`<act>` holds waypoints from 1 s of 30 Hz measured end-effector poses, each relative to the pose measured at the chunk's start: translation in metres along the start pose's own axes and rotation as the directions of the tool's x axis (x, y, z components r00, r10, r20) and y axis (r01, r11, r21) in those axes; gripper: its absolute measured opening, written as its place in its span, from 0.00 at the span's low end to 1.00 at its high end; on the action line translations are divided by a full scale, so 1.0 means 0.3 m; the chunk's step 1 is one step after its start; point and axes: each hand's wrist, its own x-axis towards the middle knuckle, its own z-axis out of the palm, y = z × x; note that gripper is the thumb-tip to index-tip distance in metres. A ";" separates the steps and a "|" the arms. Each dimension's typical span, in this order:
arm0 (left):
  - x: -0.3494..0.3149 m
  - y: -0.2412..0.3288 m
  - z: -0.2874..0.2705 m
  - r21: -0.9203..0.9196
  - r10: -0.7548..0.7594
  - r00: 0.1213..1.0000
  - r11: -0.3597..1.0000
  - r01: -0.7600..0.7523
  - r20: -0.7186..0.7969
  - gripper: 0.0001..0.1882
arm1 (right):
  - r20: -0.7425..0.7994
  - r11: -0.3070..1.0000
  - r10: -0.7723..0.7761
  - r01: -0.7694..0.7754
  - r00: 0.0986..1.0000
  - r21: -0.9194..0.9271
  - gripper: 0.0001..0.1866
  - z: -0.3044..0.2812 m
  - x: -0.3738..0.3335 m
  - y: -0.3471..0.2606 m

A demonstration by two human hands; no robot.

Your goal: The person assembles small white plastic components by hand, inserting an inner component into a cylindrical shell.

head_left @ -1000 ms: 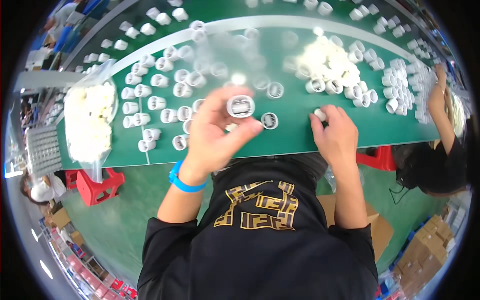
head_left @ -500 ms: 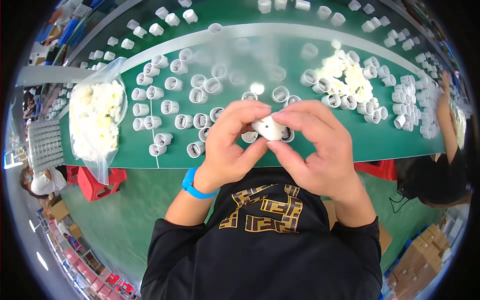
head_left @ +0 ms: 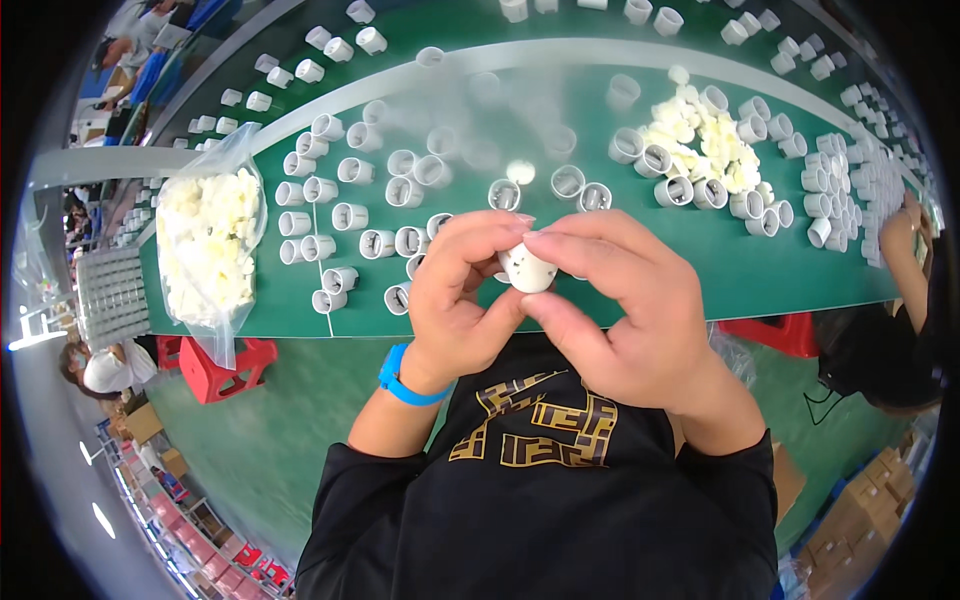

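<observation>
A small white rounded plastic part [head_left: 527,270] with a few dark spots on its side sits between my two hands. My left hand [head_left: 455,290], with a blue band [head_left: 400,378] at the wrist, pinches it from the left with thumb and fingers. From the other side, the thumb and fingertips of my right hand [head_left: 635,305] close on the same part. Just beyond my fingers, white cylindrical cups [head_left: 504,195] with dark pieces inside stand on the green table [head_left: 360,310]. A small round white cap [head_left: 520,172] lies beside one of them.
To the left lies a see-through bag [head_left: 207,250] full of cream-coloured pieces, near a grey tray [head_left: 112,290]. A pile of loose cream pieces [head_left: 735,160] is at the right, ringed by more cups. Another person's arm [head_left: 903,260] reaches in at far right. Red stools [head_left: 225,370] stand below the table edge.
The white part has turned in my fingers from lying tilted to more upright, showing a different side with small dark spots. My hands stay closed on it; the whole view has shifted slightly.
</observation>
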 end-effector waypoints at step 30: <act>0.531 -0.063 -0.163 0.776 0.100 0.988 0.612 -0.155 0.119 0.21 | -0.226 0.915 0.231 -0.290 0.946 -0.281 0.07 -0.305 0.220 0.305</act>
